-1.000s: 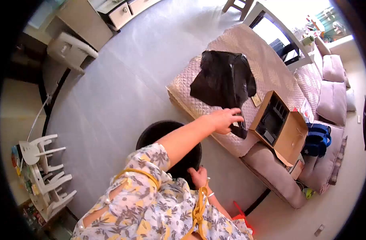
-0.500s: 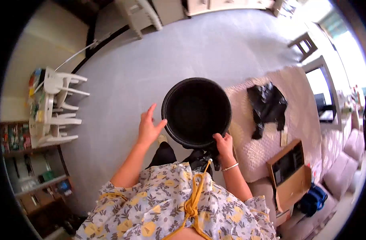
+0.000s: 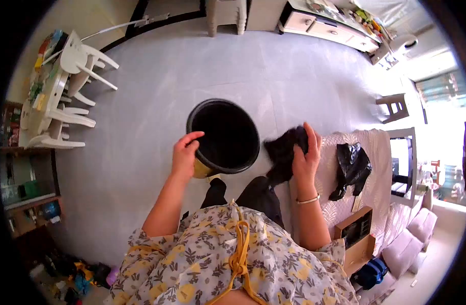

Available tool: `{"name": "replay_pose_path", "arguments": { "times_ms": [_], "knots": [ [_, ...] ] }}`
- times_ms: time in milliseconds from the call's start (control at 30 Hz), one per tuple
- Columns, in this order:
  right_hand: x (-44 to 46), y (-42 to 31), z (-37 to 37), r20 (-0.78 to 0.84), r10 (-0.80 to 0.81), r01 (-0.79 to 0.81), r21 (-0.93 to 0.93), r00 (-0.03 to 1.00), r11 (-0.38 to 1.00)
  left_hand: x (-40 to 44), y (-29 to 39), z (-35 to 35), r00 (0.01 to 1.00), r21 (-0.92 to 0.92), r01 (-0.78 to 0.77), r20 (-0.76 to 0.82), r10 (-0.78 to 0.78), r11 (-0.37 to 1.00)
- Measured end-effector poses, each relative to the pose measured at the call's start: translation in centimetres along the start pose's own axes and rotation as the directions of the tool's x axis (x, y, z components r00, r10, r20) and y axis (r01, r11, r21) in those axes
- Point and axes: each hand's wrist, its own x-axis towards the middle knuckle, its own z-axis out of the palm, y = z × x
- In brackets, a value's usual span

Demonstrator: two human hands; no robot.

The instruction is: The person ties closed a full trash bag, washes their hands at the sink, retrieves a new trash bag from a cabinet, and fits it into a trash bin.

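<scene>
A round black bin, its mouth facing up, is in front of my legs, with a yellowish patch showing low on its outer side. My left hand grips the bin's left rim, fingers over the edge. To the right of the bin, my right hand holds a crumpled black plastic bag between thumb and fingers; it hangs down by my knee. Another black plastic bag lies on the patterned sofa cover further right.
An opened cardboard box and a blue bundle lie on the sofa side. White plastic chairs stand at the left by a table. A small stool is at the far right, and a drawer cabinet stands at the back.
My left hand has come onto the bin's rim, and my right hand has let go of the rim. The right hand now holds the black plastic bag, out to the right. The bin is further left.
</scene>
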Motion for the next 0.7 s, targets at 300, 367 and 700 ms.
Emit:
{"name": "replay_pose_path", "arguments": {
  "times_ms": [300, 367, 700],
  "knots": [
    [-1.6, -8.3, 12.3, 0.768, -0.571, 0.522, 0.374, 0.290, 0.767, -3.4, 2.7, -0.3, 0.948, -0.210, 0.186, -0.219, -0.232, 0.960],
    [-0.9, -8.4, 12.1, 0.781, -0.594, 0.541, 0.420, 0.193, 0.729, -3.5, 1.1, -1.2, 0.993, -0.110, 0.101, -0.043, -0.106, 0.989],
    [2.9, -0.1, 9.1, 0.723, 0.183, -0.464, 0.210, 0.666, 0.860, -3.0, 1.6, 1.5, 0.912, -0.578, -0.161, -0.398, -0.104, 0.800]
  ]
}}
